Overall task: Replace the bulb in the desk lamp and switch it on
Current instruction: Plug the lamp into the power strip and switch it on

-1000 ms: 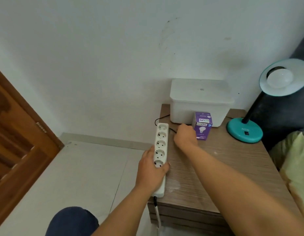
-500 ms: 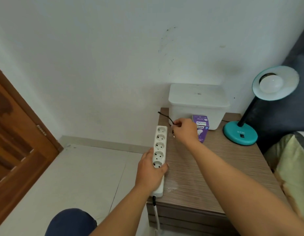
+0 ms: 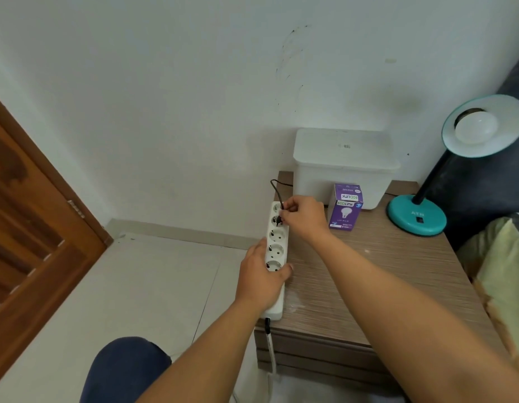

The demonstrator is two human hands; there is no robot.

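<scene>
Lowered, right hand seemingly presses plug into power strip.

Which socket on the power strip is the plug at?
The second socket from the wall end; the right hand holds the plug there, others are empty.

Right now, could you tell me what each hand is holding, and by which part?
The right hand pinches the black plug at the power strip's second socket. The left hand grips the strip's near end.
</scene>
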